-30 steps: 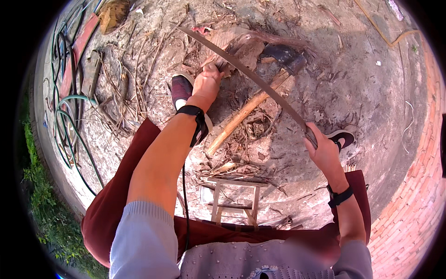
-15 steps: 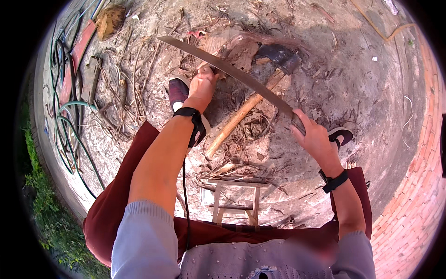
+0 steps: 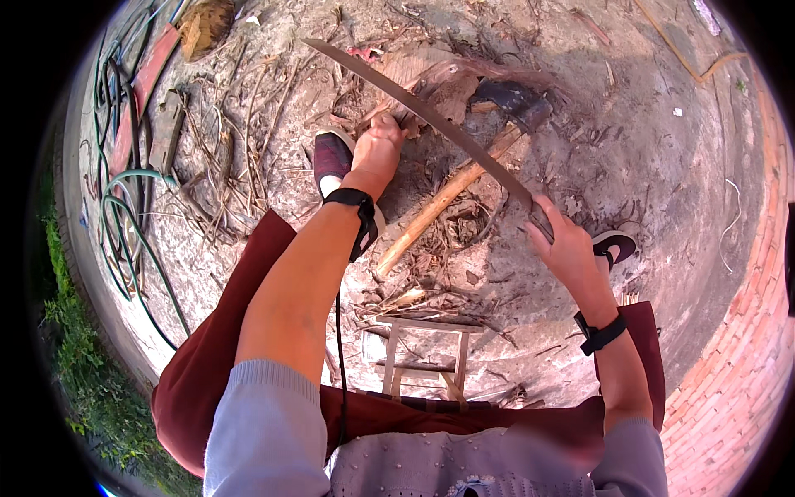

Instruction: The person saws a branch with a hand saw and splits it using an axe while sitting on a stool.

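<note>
My right hand is closed around the handle of a machete. Its long, slightly curved brown blade slants up to the far left, passing over a rough log. Beside the near left side of that log, my left hand is closed on a small piece of wood, mostly hidden by the fingers and the blade. An axe lies beyond and between my hands, its dark head against the log and its pale wooden handle pointing toward me.
A small wooden stool frame stands close in front of me. Sticks and twigs litter the ground at left, near coiled hoses and a red board. A wood block sits far left; brick paving runs along the right.
The machete's tip has swung away from me and higher over the log, while my right hand stays close to its place. My left hand remains beside the log. The whole view has shifted slightly.
</note>
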`<state>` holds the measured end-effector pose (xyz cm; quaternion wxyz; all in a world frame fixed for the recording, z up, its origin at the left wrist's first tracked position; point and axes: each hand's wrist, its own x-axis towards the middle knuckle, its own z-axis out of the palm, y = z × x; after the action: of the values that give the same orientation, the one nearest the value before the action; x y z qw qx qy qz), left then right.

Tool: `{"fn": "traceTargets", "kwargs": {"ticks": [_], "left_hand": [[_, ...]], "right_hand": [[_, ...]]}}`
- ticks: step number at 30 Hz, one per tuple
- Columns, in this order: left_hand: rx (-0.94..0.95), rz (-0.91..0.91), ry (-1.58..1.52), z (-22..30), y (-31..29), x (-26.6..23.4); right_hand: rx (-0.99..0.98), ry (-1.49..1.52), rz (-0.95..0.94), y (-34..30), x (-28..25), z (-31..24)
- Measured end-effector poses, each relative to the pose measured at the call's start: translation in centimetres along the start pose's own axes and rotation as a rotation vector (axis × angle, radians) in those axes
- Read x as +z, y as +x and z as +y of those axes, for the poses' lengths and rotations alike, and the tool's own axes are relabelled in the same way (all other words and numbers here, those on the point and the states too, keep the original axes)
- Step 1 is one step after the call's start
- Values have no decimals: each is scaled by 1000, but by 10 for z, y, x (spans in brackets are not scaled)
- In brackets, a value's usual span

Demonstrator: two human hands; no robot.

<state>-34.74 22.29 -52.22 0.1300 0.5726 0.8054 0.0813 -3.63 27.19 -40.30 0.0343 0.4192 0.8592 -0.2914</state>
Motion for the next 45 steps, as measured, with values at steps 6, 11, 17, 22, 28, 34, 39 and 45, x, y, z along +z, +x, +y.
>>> {"fn": "traceTargets", "kwargs": {"ticks": [6, 11, 17, 22, 28, 34, 39, 45], "left_hand": [[8, -101, 4, 31, 2, 13], [-10, -34, -23, 24, -2, 9], [32, -33, -20, 35, 6, -2], [74, 49, -71, 53, 7, -1], [121, 30, 31, 41, 7, 10], [79, 19, 55, 22, 9, 8], [19, -15, -13, 37, 7, 13], [93, 57, -22, 41, 4, 14]], "right_hand": [[72, 109, 27, -5, 18, 4], [89, 136, -23, 49, 12, -29], [58, -60, -12, -80, -20, 50], [119, -60, -35, -65, -18, 51], [14, 123, 40, 24, -7, 8], [-27, -143, -14, -69, -33, 60], [78, -73, -18, -62, -1, 53], [49, -19, 20, -18, -18, 23]]}}
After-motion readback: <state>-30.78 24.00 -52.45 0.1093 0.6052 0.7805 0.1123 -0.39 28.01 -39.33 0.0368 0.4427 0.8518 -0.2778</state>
